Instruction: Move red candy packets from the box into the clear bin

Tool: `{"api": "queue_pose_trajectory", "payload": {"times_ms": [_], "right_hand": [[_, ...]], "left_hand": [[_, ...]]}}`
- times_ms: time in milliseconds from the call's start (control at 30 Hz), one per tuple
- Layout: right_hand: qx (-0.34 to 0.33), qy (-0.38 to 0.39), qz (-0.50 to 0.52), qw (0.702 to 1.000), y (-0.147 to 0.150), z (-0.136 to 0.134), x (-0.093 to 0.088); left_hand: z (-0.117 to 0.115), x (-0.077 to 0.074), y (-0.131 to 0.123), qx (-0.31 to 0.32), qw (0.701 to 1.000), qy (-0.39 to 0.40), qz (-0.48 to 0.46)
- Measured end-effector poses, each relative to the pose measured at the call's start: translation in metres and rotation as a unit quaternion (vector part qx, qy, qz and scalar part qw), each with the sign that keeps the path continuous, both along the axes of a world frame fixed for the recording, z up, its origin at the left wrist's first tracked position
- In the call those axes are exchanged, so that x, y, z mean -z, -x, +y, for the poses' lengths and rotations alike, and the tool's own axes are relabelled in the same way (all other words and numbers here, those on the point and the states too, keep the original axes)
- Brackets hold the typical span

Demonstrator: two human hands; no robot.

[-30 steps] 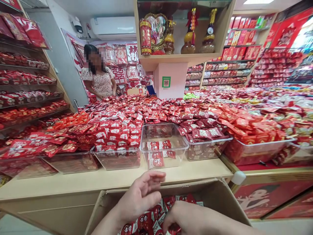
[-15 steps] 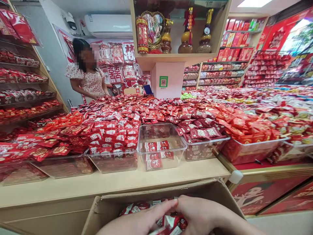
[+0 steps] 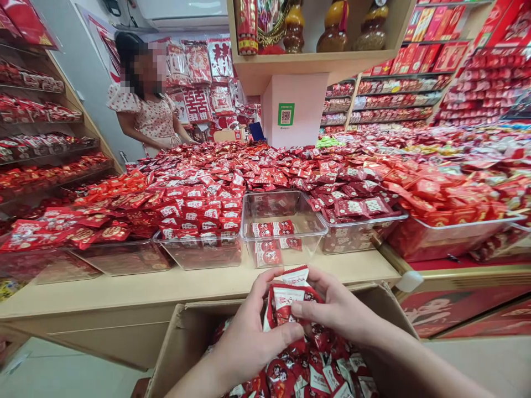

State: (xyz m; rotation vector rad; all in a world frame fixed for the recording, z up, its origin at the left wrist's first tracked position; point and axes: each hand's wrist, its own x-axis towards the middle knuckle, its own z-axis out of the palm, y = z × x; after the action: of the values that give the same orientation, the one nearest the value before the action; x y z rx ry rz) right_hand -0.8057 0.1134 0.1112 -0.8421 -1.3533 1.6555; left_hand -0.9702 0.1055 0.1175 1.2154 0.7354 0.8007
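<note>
Bright, diffuse light; wide-angle stretch toward edges; left shelves (image 3: 82, 108) slightly blurred.

Over an open carton (image 3: 191, 331), the left hand's grip (image 3: 257, 326) and the right hand's grip (image 3: 332, 303) hold red-and-white packets (image 3: 286, 297) between them. More such packets lie jumbled inside. Just beyond, on the desk (image 3: 124, 293), a clear tub (image 3: 307, 228) holds a few packets, between heaped tubs of red and maroon ones. At back left stands a person (image 3: 143, 119) in a spotted top.
</note>
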Motion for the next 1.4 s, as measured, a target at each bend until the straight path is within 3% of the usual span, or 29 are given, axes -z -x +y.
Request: {"api": "queue_pose_trajectory", "payload": {"times_ms": [200, 433, 667, 833, 967, 1100, 1267, 1400], "right_hand": [[0.01, 0.042, 0.008, 0.999, -0.006, 0.001, 0.002], [-0.03, -0.008, -0.058, 0.998, -0.009, -0.001, 0.007], [0.028, 0.038, 0.002, 0.999, -0.01, 0.001, -0.001], [0.045, 0.019, -0.013, 0.999, -0.009, 0.002, 0.001], [0.043, -0.017, -0.044, 0.998, -0.007, -0.002, 0.005], [0.023, -0.069, -0.078, 0.994, -0.006, -0.007, 0.004], [0.065, -0.031, -0.019, 0.997, -0.003, -0.01, 0.0], [0.085, 0.004, 0.028, 0.996, 0.003, -0.013, -0.002]], "left_hand": [[0.002, 0.002, 0.006, -0.022, 0.998, -0.005, 0.058], [0.005, -0.006, 0.021, 0.102, 0.987, -0.017, 0.119], [0.009, -0.004, 0.021, 0.112, 0.993, 0.018, 0.028], [0.007, -0.01, 0.019, 0.046, 0.989, -0.06, 0.126], [0.003, -0.009, 0.011, -0.021, 0.955, -0.155, 0.252], [0.0, -0.006, 0.007, -0.054, 0.93, -0.222, 0.289], [-0.002, -0.004, 0.002, -0.065, 0.915, -0.246, 0.313], [-0.004, -0.003, -0.004, -0.052, 0.929, -0.192, 0.313]]}}
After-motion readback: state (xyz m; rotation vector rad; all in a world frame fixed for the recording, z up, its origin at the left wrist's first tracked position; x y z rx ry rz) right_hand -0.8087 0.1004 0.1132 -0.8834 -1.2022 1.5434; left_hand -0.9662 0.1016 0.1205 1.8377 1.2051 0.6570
